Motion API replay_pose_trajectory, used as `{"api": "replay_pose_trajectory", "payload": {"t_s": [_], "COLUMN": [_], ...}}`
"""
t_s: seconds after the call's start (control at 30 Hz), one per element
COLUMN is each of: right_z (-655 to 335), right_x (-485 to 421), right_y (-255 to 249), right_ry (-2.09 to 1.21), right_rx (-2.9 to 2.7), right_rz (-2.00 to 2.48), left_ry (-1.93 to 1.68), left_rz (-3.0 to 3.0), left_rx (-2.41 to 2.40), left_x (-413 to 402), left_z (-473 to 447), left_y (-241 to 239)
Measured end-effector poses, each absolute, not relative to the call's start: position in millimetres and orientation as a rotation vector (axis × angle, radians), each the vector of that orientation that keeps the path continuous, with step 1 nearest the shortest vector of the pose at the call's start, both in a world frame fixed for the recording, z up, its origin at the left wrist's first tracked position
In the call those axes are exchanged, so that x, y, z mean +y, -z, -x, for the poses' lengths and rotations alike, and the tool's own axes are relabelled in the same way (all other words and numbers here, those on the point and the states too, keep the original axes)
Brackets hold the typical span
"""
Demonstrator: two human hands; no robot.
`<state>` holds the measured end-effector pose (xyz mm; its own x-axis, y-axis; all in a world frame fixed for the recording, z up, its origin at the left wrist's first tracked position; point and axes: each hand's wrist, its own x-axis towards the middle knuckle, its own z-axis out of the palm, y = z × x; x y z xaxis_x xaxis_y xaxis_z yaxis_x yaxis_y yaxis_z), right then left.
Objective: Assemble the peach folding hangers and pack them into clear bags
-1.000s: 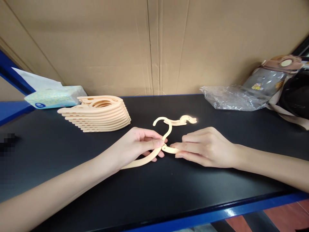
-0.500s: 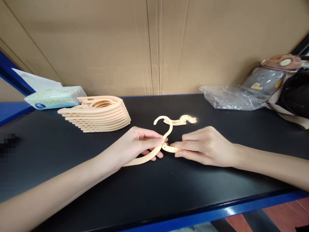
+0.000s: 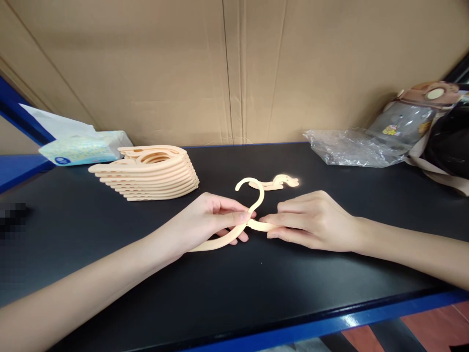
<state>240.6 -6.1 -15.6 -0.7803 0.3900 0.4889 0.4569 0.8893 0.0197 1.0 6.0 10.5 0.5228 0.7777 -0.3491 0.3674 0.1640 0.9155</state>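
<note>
A cream plastic hanger lies low over the black tabletop between my two hands, its hook pointing away from me. My left hand pinches the hanger's left arm near the middle joint, fingers closed around it. The hanger's right arm is pinched close to the same joint by my right hand, and most of that arm is hidden under the fingers. Just behind the hook lies a loose cream hanger piece.
A stack of several cream hangers sits at the back left, with a tissue pack behind it. A crumpled clear plastic bag and a bottle with a brown lid lie at the back right. Cardboard walls the rear.
The two hanger arms have come closer together at the joint. Both hands stay where they were.
</note>
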Motion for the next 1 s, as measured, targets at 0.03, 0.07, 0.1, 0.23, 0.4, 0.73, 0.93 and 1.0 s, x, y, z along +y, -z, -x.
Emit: {"api": "replay_pose_trajectory", "payload": {"t_s": [0.03,0.07,0.1,0.23,0.4,0.73,0.93,1.0], "right_z": [-240.7,-241.0,-241.3,-242.3,-241.7,-246.1,-247.2,-247.1], "right_x": [-5.9,-5.5,-4.9,-1.3,2.8,5.5,5.9,6.7], "right_y": [15.6,15.7,15.6,14.4,11.6,12.0,12.6,12.5], "right_ry": [0.184,0.174,0.161,0.109,0.221,0.394,0.385,0.373], "right_rx": [-2.569,-2.567,-2.562,-2.533,-2.476,-2.454,-2.501,-2.528], "right_rz": [0.610,0.604,0.602,0.630,0.652,0.602,0.563,0.554], "left_ry": [-0.377,-0.369,-0.362,-0.339,-0.325,-0.354,-0.402,-0.431], "left_rz": [-1.448,-1.452,-1.454,-1.476,-1.492,-1.517,-1.523,-1.597], "left_rx": [1.056,1.054,1.053,1.048,1.034,0.987,0.970,0.965], "left_x": [6.4,6.8,7.1,7.4,7.6,9.6,8.0,3.6], "left_z": [-0.5,-0.2,0.0,0.0,0.4,0.5,-1.0,-2.3], "left_y": [-10.1,-9.7,-9.5,-10.1,-9.9,-4.8,-2.1,-2.4]}}
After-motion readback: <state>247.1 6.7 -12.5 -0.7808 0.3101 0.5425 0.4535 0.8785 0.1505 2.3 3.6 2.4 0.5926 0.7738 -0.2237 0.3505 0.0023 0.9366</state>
